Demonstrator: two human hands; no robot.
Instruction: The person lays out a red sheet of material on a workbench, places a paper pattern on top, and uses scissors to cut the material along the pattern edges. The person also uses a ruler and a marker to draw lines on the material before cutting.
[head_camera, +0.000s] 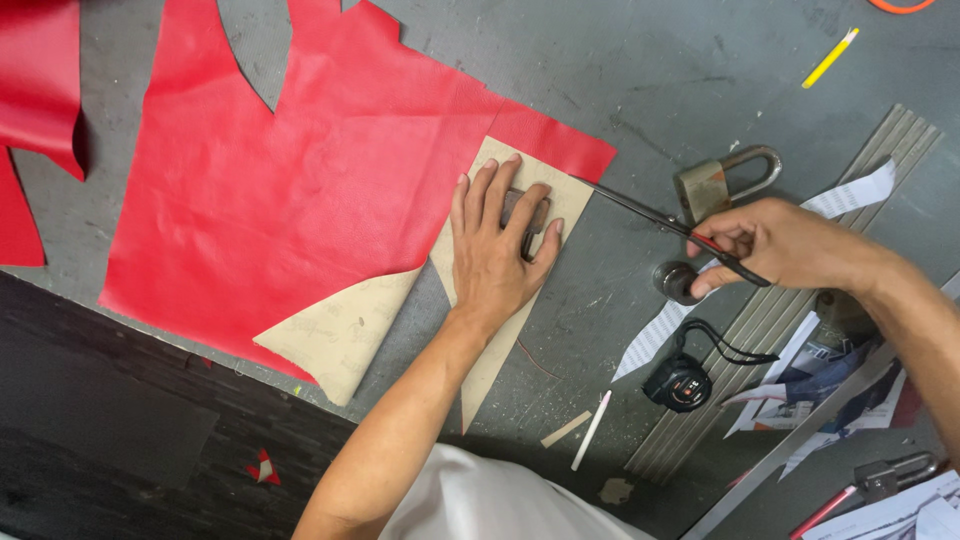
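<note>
My left hand (495, 245) lies flat, fingers spread, pressing a tan cardboard pattern (400, 310) onto the red leather sheet (300, 180) on the grey table (600, 60). Under its fingertips sits a small dark block (527, 208). At three o'clock from it, my right hand (785, 245) is closed around the handles of the scissors (670, 223), whose blades point at nine o'clock and reach the pattern's edge. Just at twelve o'clock of the scissors lies a brass padlock (722, 180).

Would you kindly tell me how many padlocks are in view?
2: a brass padlock above the right hand, and a silver padlock at the lower right edge. Papers there may hide more.
</note>
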